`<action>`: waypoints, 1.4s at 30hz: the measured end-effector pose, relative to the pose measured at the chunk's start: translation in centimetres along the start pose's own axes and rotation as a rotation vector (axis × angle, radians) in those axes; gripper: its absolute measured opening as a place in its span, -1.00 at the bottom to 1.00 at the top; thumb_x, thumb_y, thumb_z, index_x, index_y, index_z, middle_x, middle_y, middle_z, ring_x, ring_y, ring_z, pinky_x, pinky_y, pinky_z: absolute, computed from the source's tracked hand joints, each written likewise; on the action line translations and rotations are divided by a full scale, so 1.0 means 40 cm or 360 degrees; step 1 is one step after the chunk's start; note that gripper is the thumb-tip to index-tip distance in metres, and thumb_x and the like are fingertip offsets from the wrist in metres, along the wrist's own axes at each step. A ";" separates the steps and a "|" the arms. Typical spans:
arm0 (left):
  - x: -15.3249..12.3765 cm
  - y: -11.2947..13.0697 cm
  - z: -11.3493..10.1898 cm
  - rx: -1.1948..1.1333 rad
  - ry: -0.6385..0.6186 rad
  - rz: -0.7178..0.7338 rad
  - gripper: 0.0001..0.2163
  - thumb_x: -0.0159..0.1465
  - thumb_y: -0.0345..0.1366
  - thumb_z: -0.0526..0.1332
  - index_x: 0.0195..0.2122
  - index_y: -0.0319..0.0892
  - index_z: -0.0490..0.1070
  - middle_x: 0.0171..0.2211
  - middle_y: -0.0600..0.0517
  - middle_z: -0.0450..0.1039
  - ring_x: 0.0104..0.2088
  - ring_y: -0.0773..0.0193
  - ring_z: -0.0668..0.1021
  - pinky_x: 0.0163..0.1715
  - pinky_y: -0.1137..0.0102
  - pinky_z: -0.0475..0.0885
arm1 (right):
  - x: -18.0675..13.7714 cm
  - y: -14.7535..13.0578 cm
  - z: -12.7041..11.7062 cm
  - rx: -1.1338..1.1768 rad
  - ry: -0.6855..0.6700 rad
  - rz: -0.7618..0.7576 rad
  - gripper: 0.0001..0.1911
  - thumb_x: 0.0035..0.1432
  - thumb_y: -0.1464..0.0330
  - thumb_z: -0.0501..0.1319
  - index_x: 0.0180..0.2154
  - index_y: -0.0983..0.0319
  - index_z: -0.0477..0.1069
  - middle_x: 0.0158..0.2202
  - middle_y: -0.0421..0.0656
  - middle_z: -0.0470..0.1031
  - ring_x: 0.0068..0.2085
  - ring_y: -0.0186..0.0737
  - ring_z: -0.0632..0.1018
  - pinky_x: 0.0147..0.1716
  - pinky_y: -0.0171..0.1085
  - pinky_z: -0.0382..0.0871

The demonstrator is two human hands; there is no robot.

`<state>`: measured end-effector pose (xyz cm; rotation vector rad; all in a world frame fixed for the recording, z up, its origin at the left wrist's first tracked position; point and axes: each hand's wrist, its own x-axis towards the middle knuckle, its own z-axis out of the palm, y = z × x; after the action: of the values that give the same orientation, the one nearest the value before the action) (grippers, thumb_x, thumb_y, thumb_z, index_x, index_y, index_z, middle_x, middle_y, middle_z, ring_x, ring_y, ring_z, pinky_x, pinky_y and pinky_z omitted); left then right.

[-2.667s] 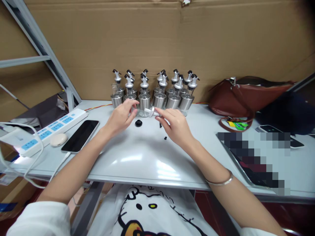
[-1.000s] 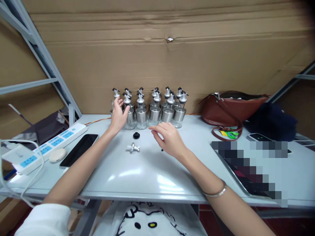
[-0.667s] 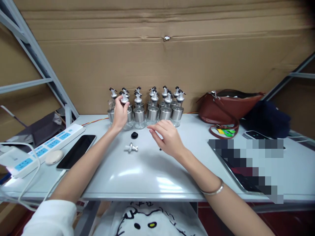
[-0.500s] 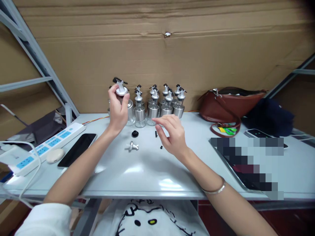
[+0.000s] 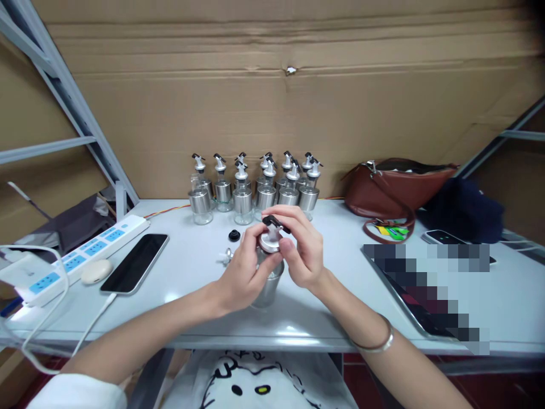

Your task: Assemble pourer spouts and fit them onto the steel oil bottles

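My left hand (image 5: 242,272) is wrapped round a steel-sleeved glass dispenser bottle (image 5: 267,284) held upright over the middle of the grey table (image 5: 238,318). My right hand (image 5: 302,250) is closed on the bottle's silver cap with its black spout (image 5: 272,233). A loose silver pourer (image 5: 225,257) lies on the table just left of my hands, and a black round cap (image 5: 234,234) sits behind it. Several matching bottles (image 5: 255,187) stand in rows at the back by the cardboard wall.
A black phone (image 5: 135,262) on a white cable, a beige oval case (image 5: 92,271) and a white power strip (image 5: 72,258) lie at the left. A brown bag (image 5: 395,187), a dark cloth (image 5: 464,216) and another phone (image 5: 443,236) are at the right. A metal shelf frame (image 5: 72,108) rises at the left.
My left hand took a bottle from the back row and carried it to the table's middle. My right hand came onto its cap. The pourer was earlier put down on the table.
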<state>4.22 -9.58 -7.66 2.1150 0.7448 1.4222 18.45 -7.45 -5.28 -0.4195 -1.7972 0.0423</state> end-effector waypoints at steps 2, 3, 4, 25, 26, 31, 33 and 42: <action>0.003 0.000 -0.004 -0.0221 -0.0033 -0.0090 -0.64 0.32 -0.05 0.09 0.03 -0.10 0.11 -0.09 -0.08 0.33 -0.17 0.22 0.45 -0.17 0.30 0.41 | -0.002 -0.002 0.002 0.0041 0.0007 0.0015 -0.73 0.31 0.29 -0.05 -0.11 0.18 0.37 -0.15 0.00 0.50 -0.11 -0.05 0.51 -0.15 0.00 0.42; 0.005 -0.001 -0.007 -0.0323 -0.0062 -0.0140 -0.62 0.30 -0.02 0.12 0.02 -0.11 0.12 -0.12 -0.06 0.34 -0.19 0.24 0.46 -0.20 0.33 0.41 | -0.003 -0.003 0.003 0.0060 0.0011 0.0026 -0.74 0.31 0.31 -0.05 -0.13 0.18 0.37 -0.16 -0.01 0.51 -0.12 -0.06 0.52 -0.16 -0.01 0.43; 0.007 -0.001 -0.010 -0.0407 -0.0096 -0.0191 -0.62 0.29 0.00 0.13 0.00 -0.12 0.15 -0.17 -0.03 0.35 -0.23 0.25 0.46 -0.23 0.35 0.41 | -0.005 -0.003 0.004 0.0080 0.0016 0.0030 -0.74 0.30 0.31 -0.05 -0.15 0.18 0.38 -0.17 -0.01 0.52 -0.13 -0.07 0.52 -0.17 -0.01 0.43; -0.010 -0.011 0.015 -0.0626 -0.0031 -0.0279 -0.55 0.22 0.13 0.12 -0.13 -0.18 0.38 -0.19 -0.07 0.42 -0.24 0.19 0.46 -0.25 0.36 0.40 | -0.034 -0.023 0.027 0.0292 -0.0091 0.0036 -0.67 0.35 0.15 -0.10 -0.10 0.18 0.30 -0.20 -0.03 0.42 -0.16 -0.11 0.50 -0.19 -0.09 0.48; -0.010 -0.012 0.015 -0.0623 -0.0024 -0.0268 -0.56 0.23 0.11 0.13 -0.13 -0.18 0.37 -0.22 -0.05 0.41 -0.27 0.22 0.45 -0.27 0.37 0.39 | -0.035 -0.023 0.028 0.0270 -0.0080 0.0020 -0.67 0.35 0.15 -0.10 -0.09 0.17 0.29 -0.20 -0.04 0.42 -0.15 -0.11 0.49 -0.19 -0.08 0.48; -0.007 -0.015 0.008 -0.0545 -0.0044 -0.0244 -0.52 0.21 0.14 0.14 -0.12 -0.21 0.38 -0.27 -0.02 0.37 -0.33 0.27 0.39 -0.32 0.41 0.34 | -0.036 -0.026 0.032 0.0176 0.0015 -0.0035 -0.67 0.34 0.13 -0.08 -0.07 0.16 0.30 -0.19 -0.03 0.41 -0.12 -0.06 0.50 -0.21 -0.06 0.48; -0.006 -0.016 0.005 -0.0506 -0.0039 -0.0215 -0.48 0.19 0.18 0.12 -0.13 -0.23 0.40 -0.29 -0.02 0.37 -0.33 0.27 0.38 -0.33 0.41 0.33 | -0.035 -0.031 0.035 0.0171 0.0074 -0.0076 -0.67 0.33 0.13 -0.05 -0.05 0.17 0.30 -0.18 -0.03 0.40 -0.14 -0.08 0.50 -0.21 -0.05 0.48; -0.002 0.002 0.001 -0.0439 -0.0033 -0.0003 -0.47 0.19 0.18 0.12 -0.15 -0.22 0.44 -0.34 -0.03 0.41 -0.31 0.22 0.42 -0.31 0.37 0.34 | -0.058 -0.053 0.064 0.0380 0.0334 -0.0048 -0.67 0.30 0.13 0.04 0.02 0.11 0.31 -0.15 -0.06 0.37 -0.15 -0.11 0.51 -0.16 -0.01 0.51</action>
<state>4.23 -9.69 -7.69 1.9130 0.5094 1.4103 15.98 -9.64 -7.61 -0.2175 -1.5686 0.1835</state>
